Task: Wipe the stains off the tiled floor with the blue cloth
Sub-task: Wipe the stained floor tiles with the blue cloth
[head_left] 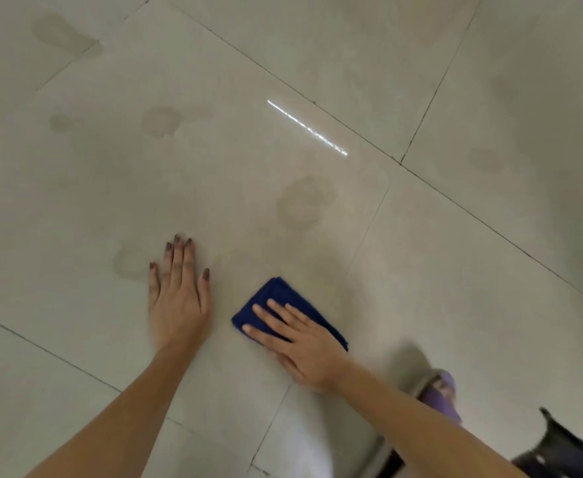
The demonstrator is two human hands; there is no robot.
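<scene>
Your right hand (303,346) lies flat and unclenched on the folded blue cloth (283,305), pressing it onto the floor (421,270) beside your left hand (179,298), also flat, near 1 stain (303,203).

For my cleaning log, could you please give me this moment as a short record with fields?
floor: pale tiles, dark grout lines
cloth: blue, folded, flat on floor
right hand: flat, pressing on cloth
left hand: flat on bare tile, empty
stains: one beyond cloth, another beside left hand, more farther off
</scene>
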